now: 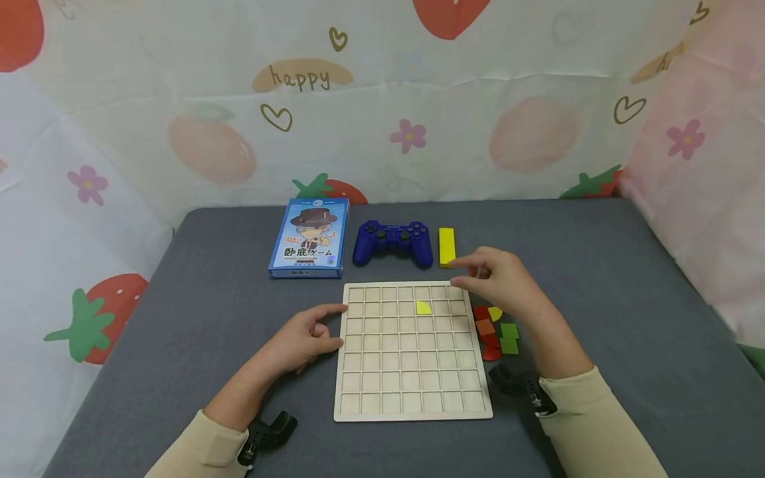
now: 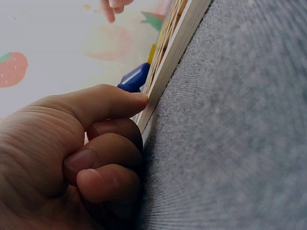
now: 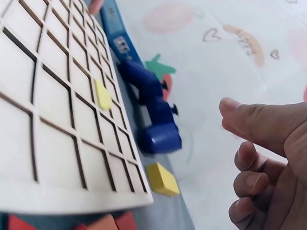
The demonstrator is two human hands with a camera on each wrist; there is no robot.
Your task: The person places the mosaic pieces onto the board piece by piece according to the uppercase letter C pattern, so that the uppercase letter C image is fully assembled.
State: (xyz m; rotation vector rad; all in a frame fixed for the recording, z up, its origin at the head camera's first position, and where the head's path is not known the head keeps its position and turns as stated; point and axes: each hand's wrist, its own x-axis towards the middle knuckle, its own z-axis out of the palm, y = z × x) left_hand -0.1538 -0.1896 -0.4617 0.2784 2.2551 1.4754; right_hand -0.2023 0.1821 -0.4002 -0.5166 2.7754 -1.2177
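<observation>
A pale wooden grid board (image 1: 410, 380) lies on the grey table. My left hand (image 1: 303, 338) is at its left edge, index fingertip and thumb against the rim. In the left wrist view the other fingers (image 2: 108, 155) are curled in. One yellow rounded piece (image 1: 424, 307) sits in a cell of the second row from the back. Above the board's far right corner hovers my right hand (image 1: 499, 279), thumb and index finger apart with nothing between them. Just beyond those fingertips in the head view is a yellow block (image 1: 447, 247), seen lying beside the board in the right wrist view.
Right of the board lie red pieces (image 1: 491, 354), an orange piece (image 1: 485, 327), a yellow piece (image 1: 495, 313) and green squares (image 1: 509, 346). Behind the board are a blue game controller (image 1: 392, 243) and a blue game box (image 1: 309, 238). A printed curtain (image 1: 382, 99) hangs at the back.
</observation>
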